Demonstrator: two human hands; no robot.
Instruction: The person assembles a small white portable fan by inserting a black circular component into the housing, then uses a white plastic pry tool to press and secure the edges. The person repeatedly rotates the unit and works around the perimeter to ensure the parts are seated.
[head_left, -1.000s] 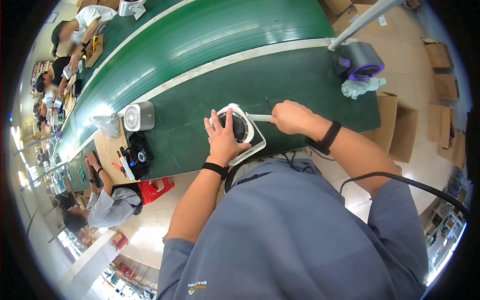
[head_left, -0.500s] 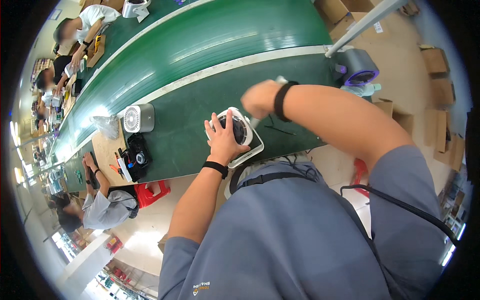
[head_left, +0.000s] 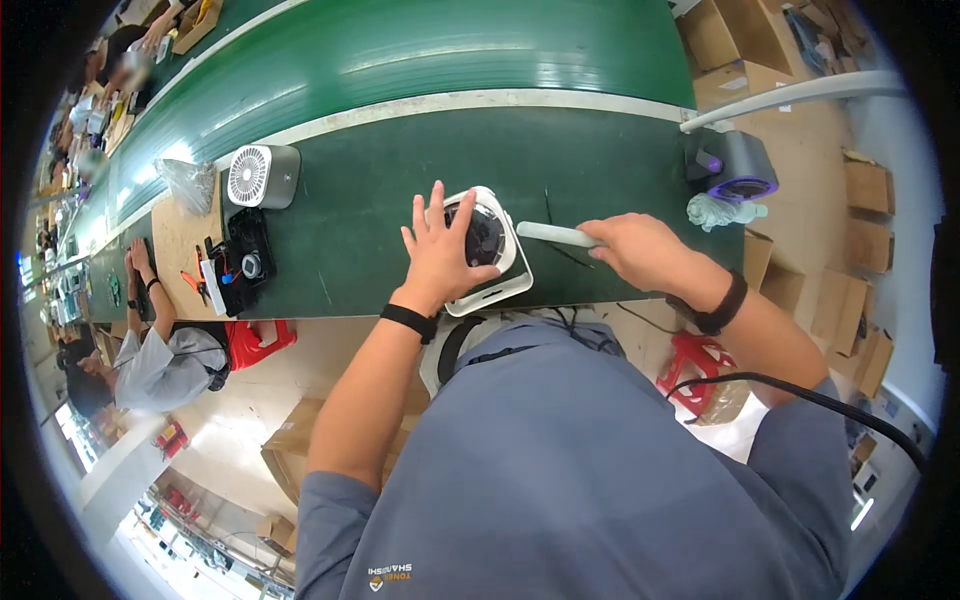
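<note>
A white round-cornered fan housing (head_left: pixel 506 240) with a dark glossy middle lies at the table's near edge, joined to a white U-shaped stand (head_left: pixel 497 296). Across its left side rests my left hand (head_left: pixel 437 252), fingers spread and thumb on the lower part. My right hand (head_left: pixel 637 252) is closed round one end of a pale grey bar (head_left: pixel 552 234). The bar's other end points left and comes close to the housing's right edge; whether they touch, I cannot tell. Thin dark cables (head_left: pixel 568 256) lie beside the bar.
A grey fan (head_left: pixel 263 177) and an opened black housing (head_left: pixel 247 265) with orange-handled pliers (head_left: pixel 193 284) are on the left. At the table's right end stands a purple-rimmed fan (head_left: pixel 742 168) by a metal pole (head_left: pixel 790 97). A co-worker (head_left: pixel 165 350) sits at left; cardboard boxes (head_left: pixel 840 310) are at right.
My right hand has come down and to the right, bringing the pale bar from beside the housing to a level pose. My left hand stays spread on the housing. The view has shifted.
</note>
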